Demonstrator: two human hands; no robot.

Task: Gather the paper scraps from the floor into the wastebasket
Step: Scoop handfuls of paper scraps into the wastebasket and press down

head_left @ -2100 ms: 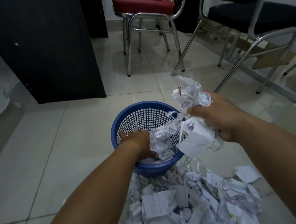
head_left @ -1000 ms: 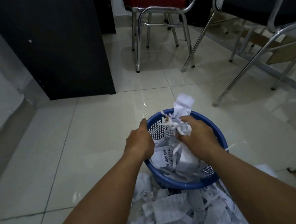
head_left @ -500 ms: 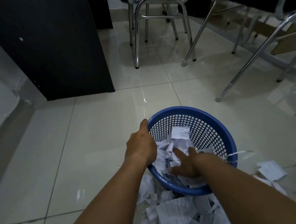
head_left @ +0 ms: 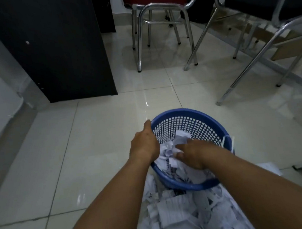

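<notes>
— How does the wastebasket (head_left: 183,111) look, and where is it?
— It's round, blue plastic with latticed walls, and it stands on the tiled floor (head_left: 94,139). Crumpled white paper (head_left: 182,136) fills its near half. A heap of paper scraps (head_left: 179,218) (some printed) lies on the floor against its near side.
— And the hands?
— The left hand (head_left: 143,145) grips the basket's left rim, thumb outside and fingers curled over the edge. The right hand (head_left: 191,157) is down inside, its fingers stretched over the paper and pressing on it.
— What's different from two seconds ago?
— Back then the right hand held a big wad above the rim. That wad is now in the basket, and the left hand has come out of it onto the rim
</notes>
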